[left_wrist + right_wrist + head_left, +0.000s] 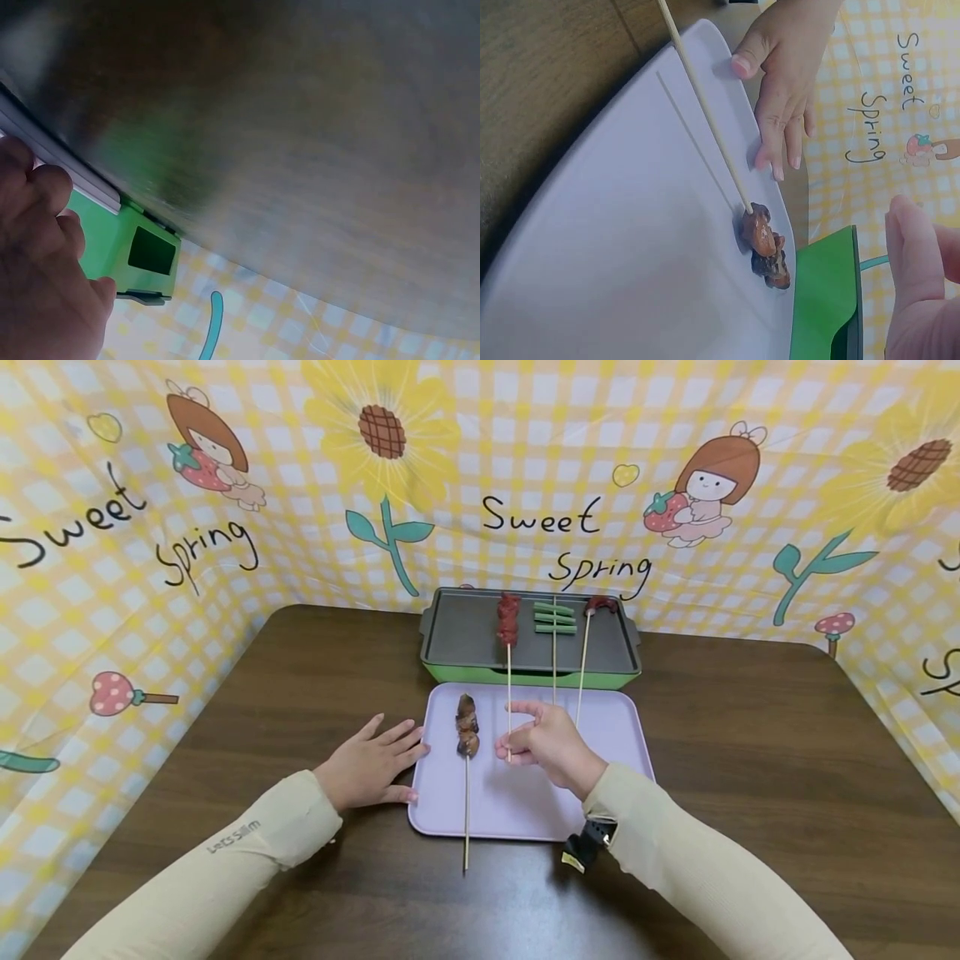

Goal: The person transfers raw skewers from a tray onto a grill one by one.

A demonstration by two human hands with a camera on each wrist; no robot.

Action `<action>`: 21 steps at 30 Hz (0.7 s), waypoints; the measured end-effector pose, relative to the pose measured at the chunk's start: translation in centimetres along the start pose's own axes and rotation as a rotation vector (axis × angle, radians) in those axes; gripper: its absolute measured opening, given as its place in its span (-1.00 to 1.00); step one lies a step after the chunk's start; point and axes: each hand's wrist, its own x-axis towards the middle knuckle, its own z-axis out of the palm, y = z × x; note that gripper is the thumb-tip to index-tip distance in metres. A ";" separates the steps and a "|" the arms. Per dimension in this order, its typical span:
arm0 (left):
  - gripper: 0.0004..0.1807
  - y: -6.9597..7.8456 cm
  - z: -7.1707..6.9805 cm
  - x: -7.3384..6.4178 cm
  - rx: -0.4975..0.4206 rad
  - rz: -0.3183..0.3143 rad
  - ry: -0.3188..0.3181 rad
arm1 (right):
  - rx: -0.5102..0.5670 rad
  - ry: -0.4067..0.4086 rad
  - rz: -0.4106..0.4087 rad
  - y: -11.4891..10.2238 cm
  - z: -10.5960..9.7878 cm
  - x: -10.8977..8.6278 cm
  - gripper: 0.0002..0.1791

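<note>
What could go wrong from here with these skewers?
The right hand, at the red skewer, might bump the green skewer, whose stick runs close by. The browned skewer overhangs the near edge of the tray, so the right sleeve could knock it. The left hand, touching the tray's rim, may nudge it.

Before me, a dark-brown wood-grain tabletop (750, 735) with rounded far corners. Directly on it I have two items: a green-bodied griddle (465, 631) at the far edge and, just on my side of it, a rounded-cornered lilac tray (525, 802).
</note>
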 end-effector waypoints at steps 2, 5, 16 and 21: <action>-0.22 0.0 0.0 0.0 -0.004 0.000 -0.004 | 0.001 0.004 -0.005 0.0 0.0 0.2 -0.34; -0.22 0.0 0.0 0.1 -0.002 0.001 -0.008 | -0.003 0.014 -0.007 0.0 0.0 0.4 -0.35; -0.22 0.1 -0.2 0.0 -0.008 -0.008 -0.023 | -0.039 0.011 0.004 0.7 0.8 0.4 -0.35; -0.22 0.1 -0.3 0.0 -0.009 -0.007 -0.019 | -0.026 0.013 -0.005 0.8 1.0 0.8 -0.35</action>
